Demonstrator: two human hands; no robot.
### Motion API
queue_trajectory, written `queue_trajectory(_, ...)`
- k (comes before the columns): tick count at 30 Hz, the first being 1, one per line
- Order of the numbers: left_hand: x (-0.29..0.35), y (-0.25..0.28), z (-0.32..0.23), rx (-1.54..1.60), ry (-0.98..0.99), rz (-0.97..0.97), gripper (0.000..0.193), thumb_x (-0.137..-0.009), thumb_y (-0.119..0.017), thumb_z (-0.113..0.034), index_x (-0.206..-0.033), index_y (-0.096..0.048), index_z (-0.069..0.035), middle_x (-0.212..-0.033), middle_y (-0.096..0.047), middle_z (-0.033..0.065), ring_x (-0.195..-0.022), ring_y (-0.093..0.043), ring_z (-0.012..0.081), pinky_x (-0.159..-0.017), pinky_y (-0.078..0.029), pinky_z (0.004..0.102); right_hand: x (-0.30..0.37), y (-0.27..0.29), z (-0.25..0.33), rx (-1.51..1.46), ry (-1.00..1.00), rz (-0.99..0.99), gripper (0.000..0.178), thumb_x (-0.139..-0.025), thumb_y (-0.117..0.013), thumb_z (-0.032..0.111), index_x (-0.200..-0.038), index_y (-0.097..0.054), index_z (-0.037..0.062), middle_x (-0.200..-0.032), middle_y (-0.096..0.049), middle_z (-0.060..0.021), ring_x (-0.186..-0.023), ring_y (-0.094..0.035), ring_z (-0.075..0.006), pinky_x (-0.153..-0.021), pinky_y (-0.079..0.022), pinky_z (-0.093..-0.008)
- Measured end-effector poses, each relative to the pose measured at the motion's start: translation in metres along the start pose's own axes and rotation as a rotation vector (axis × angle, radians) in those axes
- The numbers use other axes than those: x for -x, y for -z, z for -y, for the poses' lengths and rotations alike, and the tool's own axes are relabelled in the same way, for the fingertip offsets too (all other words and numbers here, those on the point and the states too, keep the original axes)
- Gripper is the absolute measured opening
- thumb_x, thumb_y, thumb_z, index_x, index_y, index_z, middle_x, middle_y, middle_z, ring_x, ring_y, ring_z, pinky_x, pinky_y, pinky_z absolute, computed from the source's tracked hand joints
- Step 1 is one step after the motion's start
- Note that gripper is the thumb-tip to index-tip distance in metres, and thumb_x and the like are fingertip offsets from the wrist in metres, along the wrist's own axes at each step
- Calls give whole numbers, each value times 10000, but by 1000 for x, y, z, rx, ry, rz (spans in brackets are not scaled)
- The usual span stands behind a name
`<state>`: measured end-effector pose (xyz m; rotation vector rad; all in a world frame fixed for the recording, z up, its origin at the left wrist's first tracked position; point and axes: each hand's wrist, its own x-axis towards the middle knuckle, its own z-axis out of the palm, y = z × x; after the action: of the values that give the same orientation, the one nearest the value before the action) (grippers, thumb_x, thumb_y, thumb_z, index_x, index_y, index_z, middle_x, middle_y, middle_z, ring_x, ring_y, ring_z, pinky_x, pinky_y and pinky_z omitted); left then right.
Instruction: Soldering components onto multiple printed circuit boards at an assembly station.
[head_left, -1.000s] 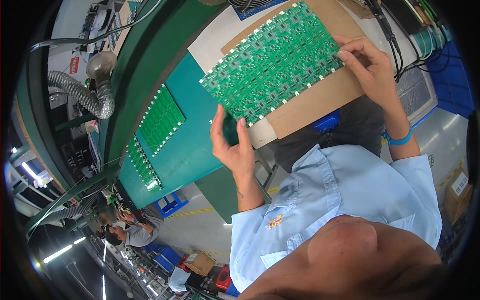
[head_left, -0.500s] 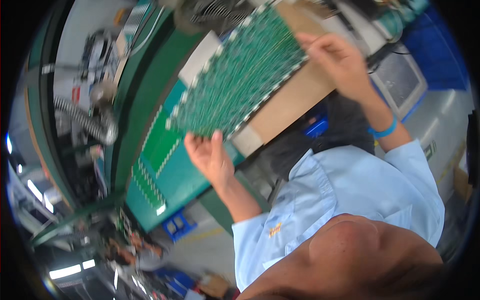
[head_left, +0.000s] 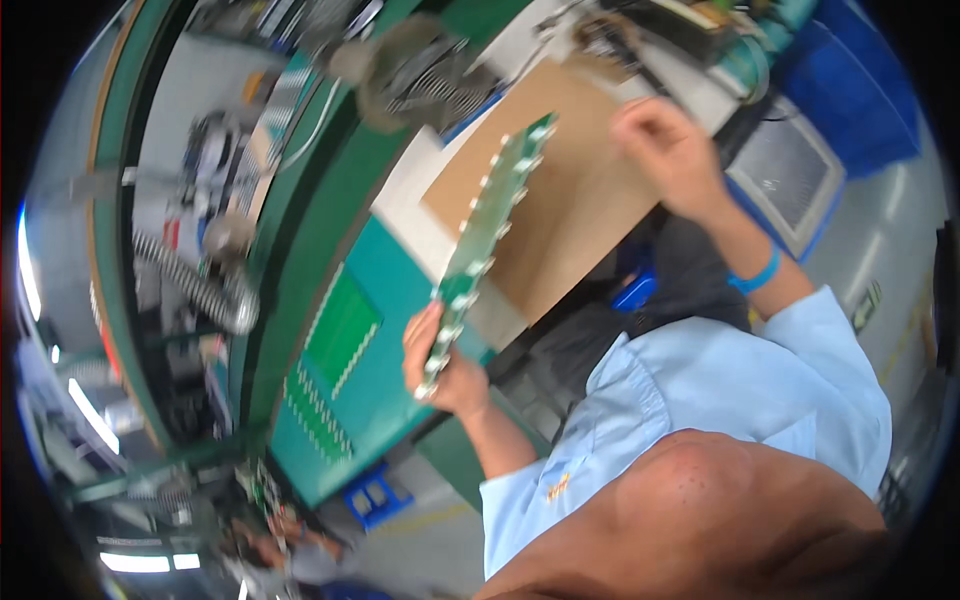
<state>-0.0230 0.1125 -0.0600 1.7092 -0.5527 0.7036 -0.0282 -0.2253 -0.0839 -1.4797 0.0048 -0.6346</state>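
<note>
A green circuit board panel (head_left: 486, 228) with white parts along both long edges is tilted on edge, so its face shows only as a narrow strip. My left hand (head_left: 445, 365) grips its near end, fingers on one side and palm on the other. Under the board's far part lies a brown cardboard sheet (head_left: 590, 215). To the right of the panel, my right hand (head_left: 668, 155) is raised over the cardboard's right edge, apart from the board. Its fingers are loosely curled with a gap, and nothing shows in them.
More green boards (head_left: 342, 335) lie on the teal mat (head_left: 385, 385) at left. A flexible duct with a hood (head_left: 415, 75) hangs over the bench's far side. A framed panel (head_left: 785, 180) and blue bin (head_left: 850, 90) stand at right; a blue stool (head_left: 377, 497) stands lower left.
The board has turned from broad face up to nearly edge-on. My right hand has let go of its far end. My left hand has shifted slightly right and down, still gripping it.
</note>
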Motion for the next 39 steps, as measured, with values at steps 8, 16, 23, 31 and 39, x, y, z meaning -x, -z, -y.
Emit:
queue_trajectory(8, 4, 0, -13, -433, -269, 125, 113, -876, -749, -59, -987, -753, -77, -1051, -810, 89, -1054, -741, 255, -1051, -486, 436, 7, 6, 10, -135, -92, 129, 104, -1015, -697, 28, -1111, -690, -11, -991, -661, -41, -843, -579, -94, -778, -490, -209)
queue_trajectory(16, 10, -16, -14, -605, -359, 251, 135, -888, -756, -113, -1020, -788, -115, -1109, -802, 22, -1083, -734, 211, -1067, -463, 412, 11, 5, 17, -75, -187, 270, 133, -1004, -709, 24, -1125, -719, -32, -988, -690, -54, -833, -601, -105, -767, -503, -211)
queue_trajectory(23, 19, -16, -17, -624, -355, 309, 161, -879, -763, -105, -1030, -797, -150, -1126, -793, -14, -1101, -725, 190, -1068, -457, 397, 17, -8, 30, -13, -164, 306, 162, -1000, -702, 9, -1151, -720, -46, -1074, -726, -82, -887, -643, -119, -805, -520, -216)
queue_trajectory(31, 34, -19, -10, -632, -315, 338, 183, -871, -778, -99, -1039, -803, -167, -1130, -793, -22, -1102, -724, 180, -1096, -429, 404, 16, -9, 27, 194, -58, 398, 141, -992, -674, -8, -1118, -727, -41, -970, -714, -24, -780, -587, -85, -727, -485, -198)
queue_trajectory(39, 48, -25, 2, -585, -276, 300, 185, -856, -795, -83, -1020, -809, -167, -1120, -796, -26, -1104, -726, 180, -1101, -428, 421, 13, -13, 26, 332, -109, 537, 96, -989, -676, -2, -1058, -736, -33, -941, -695, -34, -748, -542, -105, -665, -439, -222)
